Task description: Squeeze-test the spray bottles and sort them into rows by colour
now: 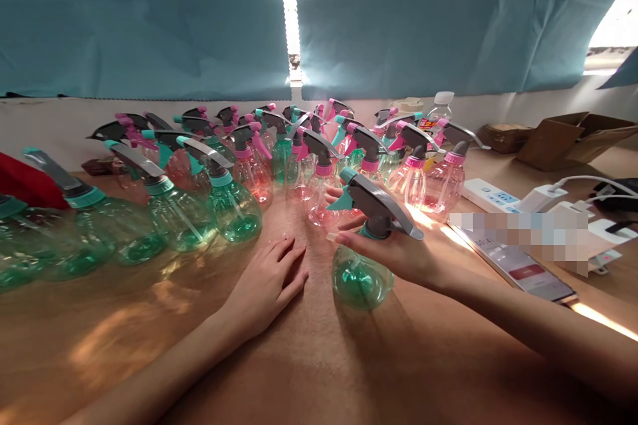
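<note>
A translucent green spray bottle (363,282) with a grey and teal trigger head stands in front of me, leaning slightly. Around its neck, just below the trigger head, my right hand (393,252) is closed, thumb on the near side and other fingers partly hidden behind the head. My left hand (269,279) lies palm down on the wooden table (239,378), fingers stretched out and holding nothing. Left of it stands another green spray bottle (234,209). A pink spray bottle (323,196) is just behind the held one.
Several more green and pink spray bottles crowd the back and left. At right lie a phone (518,262), a white power strip (491,196) and plugged-in chargers with cables. An open cardboard box (563,143) and a white-capped plastic bottle (441,108) stand behind. Blue-green cloth (174,20) hangs at the back.
</note>
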The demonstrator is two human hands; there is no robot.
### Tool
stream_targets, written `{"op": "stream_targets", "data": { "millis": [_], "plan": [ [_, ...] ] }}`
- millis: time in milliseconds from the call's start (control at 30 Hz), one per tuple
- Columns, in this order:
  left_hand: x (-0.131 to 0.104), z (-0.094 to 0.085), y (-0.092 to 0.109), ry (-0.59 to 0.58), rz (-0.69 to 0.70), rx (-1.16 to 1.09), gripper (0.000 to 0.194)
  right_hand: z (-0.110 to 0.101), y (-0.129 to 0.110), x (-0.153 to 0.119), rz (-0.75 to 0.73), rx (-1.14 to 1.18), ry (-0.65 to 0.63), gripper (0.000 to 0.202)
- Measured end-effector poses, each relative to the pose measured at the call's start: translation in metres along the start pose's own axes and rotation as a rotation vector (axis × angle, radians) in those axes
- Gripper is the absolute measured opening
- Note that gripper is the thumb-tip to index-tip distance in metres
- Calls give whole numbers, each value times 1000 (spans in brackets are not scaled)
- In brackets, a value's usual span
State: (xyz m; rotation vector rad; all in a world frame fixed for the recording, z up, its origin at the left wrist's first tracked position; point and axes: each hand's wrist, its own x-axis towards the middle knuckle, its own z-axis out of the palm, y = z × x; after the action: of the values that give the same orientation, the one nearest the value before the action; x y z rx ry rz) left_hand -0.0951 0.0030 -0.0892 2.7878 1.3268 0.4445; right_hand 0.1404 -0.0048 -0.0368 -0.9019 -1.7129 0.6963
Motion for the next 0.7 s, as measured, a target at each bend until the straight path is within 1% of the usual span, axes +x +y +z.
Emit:
{"op": "stream_targets", "data": {
  "millis": [67, 167, 200, 300, 367, 400, 467, 533, 633, 700],
  "plan": [
    [1, -3, 2, -14, -2, 1, 41, 0, -3, -2, 41, -31, 15, 47],
    [2, -5, 3, -12, -3, 5, 40, -1, -5, -8, 81, -79, 107, 68],
    [2, -5, 3, -12, -3, 5, 41, -1, -5, -11, 69, -99, 131, 70],
    [2, -3, 3, -10, -2, -2, 42, -5, -4, -24, -50, -245, 145, 58],
    [0, -2, 3, -1, -3, -12, 42, -8, -4, -33, -113, -369, 136, 58],
    [-1, -1, 3, 5, -3, -17, 41, -10, -4, -38, -118, -414, 129, 63],
    [-4, -1, 3, 13, -3, -27, 40, -12, -7, -44, -101, -506, 98, 63],
    [-9, -2, 1, 18, 1, -36, 38, -12, -11, -47, -88, -567, 72, 56],
    [-19, -8, -2, 27, 16, -49, 37, -7, -16, -41, -52, -564, 42, 51],
    [-27, -14, -5, 27, 44, -82, 34, 1, -17, -32, -1, -536, 20, 50]
  ]
}}
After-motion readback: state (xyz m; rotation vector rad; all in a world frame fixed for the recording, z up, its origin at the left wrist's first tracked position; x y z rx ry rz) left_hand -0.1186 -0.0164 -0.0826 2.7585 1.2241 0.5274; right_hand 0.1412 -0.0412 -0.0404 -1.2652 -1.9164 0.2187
